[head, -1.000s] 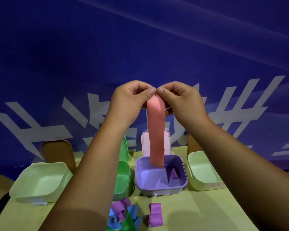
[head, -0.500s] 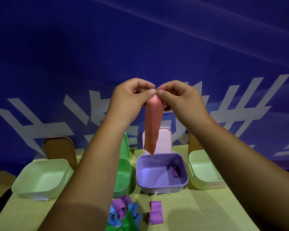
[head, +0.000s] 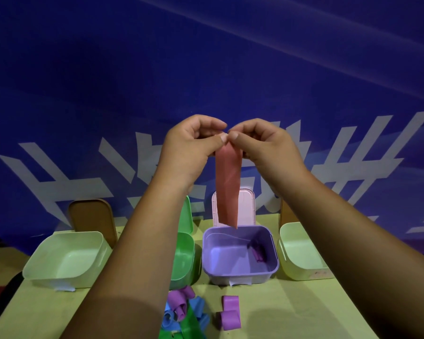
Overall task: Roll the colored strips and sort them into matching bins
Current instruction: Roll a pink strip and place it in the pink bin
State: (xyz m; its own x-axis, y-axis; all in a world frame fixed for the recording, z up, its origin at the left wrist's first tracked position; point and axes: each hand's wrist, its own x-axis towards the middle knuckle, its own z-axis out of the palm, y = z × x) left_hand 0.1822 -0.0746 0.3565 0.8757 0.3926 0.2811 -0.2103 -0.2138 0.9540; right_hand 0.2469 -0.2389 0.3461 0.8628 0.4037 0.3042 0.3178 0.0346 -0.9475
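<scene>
A pink strip (head: 227,187) hangs straight down in the air above the bins. My left hand (head: 191,148) and my right hand (head: 262,145) both pinch its top end between thumb and fingers, fingertips touching. The strip's lower end dangles just over the back rim of the purple bin (head: 240,272), which holds a rolled purple strip (head: 258,252). A green bin (head: 184,258) stands left of it, partly behind my left forearm. On the table near me lies a pile of purple, blue and green strips (head: 184,311) and one curled purple strip (head: 229,314).
A pale bin (head: 64,260) stands at the far left and another pale bin (head: 301,253) at the right. Lids lean upright behind the bins: brown (head: 91,218), green (head: 187,216), pink (head: 246,206). A blue banner with white marks (head: 206,69) closes the back.
The hanging part of the pink strip has grown shorter as its top end is rolled between my fingers; its lower end has risen out of the purple bin. My hands stay together.
</scene>
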